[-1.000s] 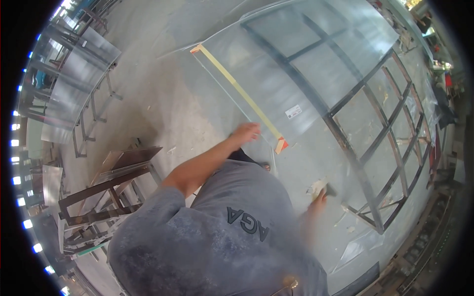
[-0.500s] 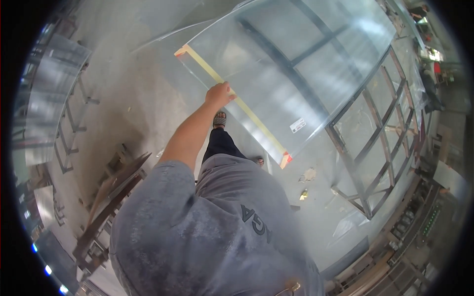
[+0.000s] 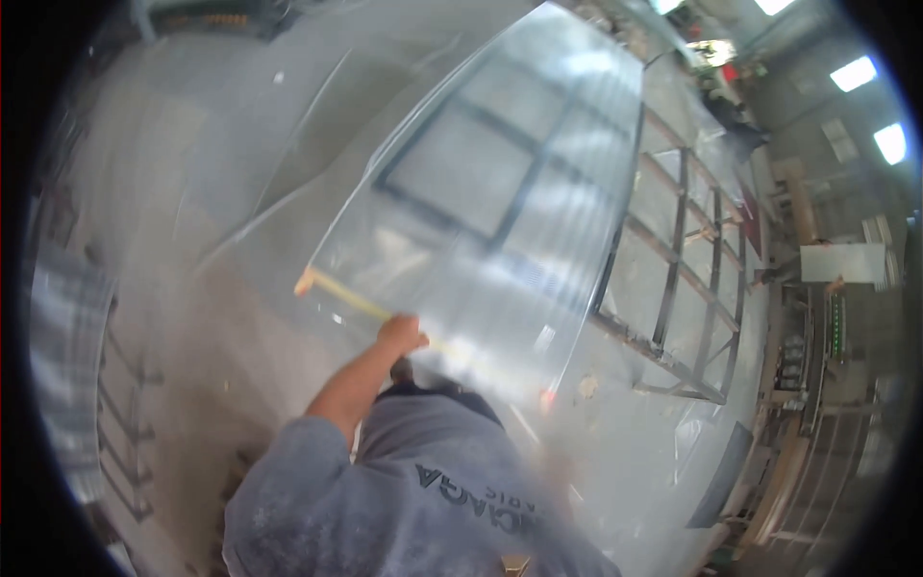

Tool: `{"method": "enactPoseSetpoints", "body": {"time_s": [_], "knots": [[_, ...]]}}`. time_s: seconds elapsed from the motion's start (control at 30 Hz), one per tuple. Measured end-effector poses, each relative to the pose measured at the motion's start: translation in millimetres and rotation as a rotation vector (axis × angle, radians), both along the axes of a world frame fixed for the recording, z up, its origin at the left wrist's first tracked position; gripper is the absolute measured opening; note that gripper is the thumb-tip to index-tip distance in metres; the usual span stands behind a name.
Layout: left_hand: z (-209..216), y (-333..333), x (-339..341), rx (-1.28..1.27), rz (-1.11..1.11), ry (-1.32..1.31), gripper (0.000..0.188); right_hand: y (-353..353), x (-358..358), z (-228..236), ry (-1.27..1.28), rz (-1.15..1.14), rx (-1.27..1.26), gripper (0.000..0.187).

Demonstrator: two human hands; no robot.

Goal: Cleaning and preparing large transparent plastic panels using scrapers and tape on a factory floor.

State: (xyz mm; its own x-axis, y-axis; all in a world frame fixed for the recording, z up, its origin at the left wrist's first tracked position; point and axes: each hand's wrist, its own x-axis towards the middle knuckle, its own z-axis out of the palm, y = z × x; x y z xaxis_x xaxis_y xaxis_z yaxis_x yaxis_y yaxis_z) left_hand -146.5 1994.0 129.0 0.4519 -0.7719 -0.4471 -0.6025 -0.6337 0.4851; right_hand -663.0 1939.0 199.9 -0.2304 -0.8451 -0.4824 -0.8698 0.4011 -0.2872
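My left hand (image 3: 402, 333) is closed around the near edge of a large clear sheet (image 3: 567, 240), roughly midway along that edge. Yellow tape (image 3: 348, 296) runs along the edge on both sides of my fingers. Orange-red pieces mark the two near corners, the right one (image 3: 548, 399) being blurred. Dark crossing bars show through or reflect in the sheet; I cannot tell which. A small white label (image 3: 545, 337) sits near its right side. My right hand is out of view.
Right of the sheet lies a dark metal lattice frame (image 3: 659, 332). A rack with projecting legs (image 3: 120, 413) stands at the far left. Thin clear film (image 3: 260, 226) lies on the floor left of the sheet. Shelving and benches (image 3: 793, 365) line the far right.
The view has swung up and round, so the sheet sits lower and more upright in the picture. My left hand keeps its grip on the taped edge.
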Motion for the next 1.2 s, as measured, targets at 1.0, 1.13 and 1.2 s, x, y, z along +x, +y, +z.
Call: {"method": "enactPoseSetpoints", "body": {"time_s": [1.0, 1.13, 1.2], "knots": [[-16.2, -18.6, -29.7, -0.290, -0.204, -0.230, 0.019, -14.9, 73.5, 41.0, -0.043, 0.265, -0.015, 0.070], [-24.3, -19.9, -28.3, -0.302, -0.252, -0.239, 0.018, -14.5, 73.0, 40.0, -0.002, 0.232, 0.050, 0.070], [-28.3, -16.9, -26.6, -0.291, -0.238, -0.193, 0.020, -14.1, 72.2, 37.9, 0.025, 0.212, 0.090, 0.070]]}}
